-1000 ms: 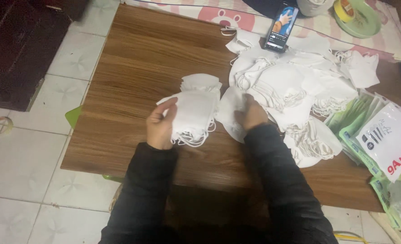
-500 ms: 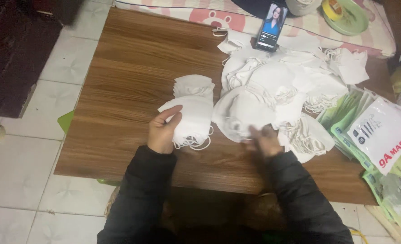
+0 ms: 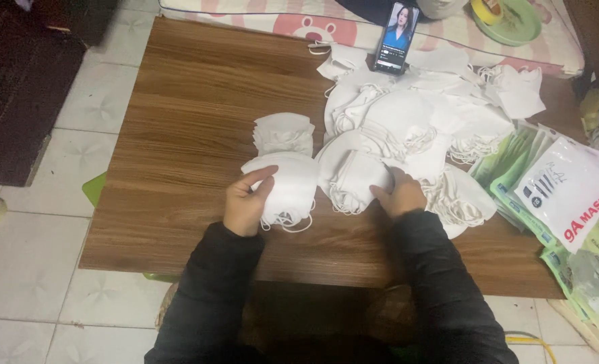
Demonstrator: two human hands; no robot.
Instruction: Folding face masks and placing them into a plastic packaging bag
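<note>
The left hand [image 3: 247, 202] pinches a small stack of white masks [image 3: 282, 189] near the worktop [image 3: 191, 101] front edge; the right hand [image 3: 400, 194] lies flat, fingers together, on a mask at the loose pile [image 3: 407, 128]. A loose pinch could let the stack fan apart. Tangled ear loops could drag neighbouring masks along.
</note>
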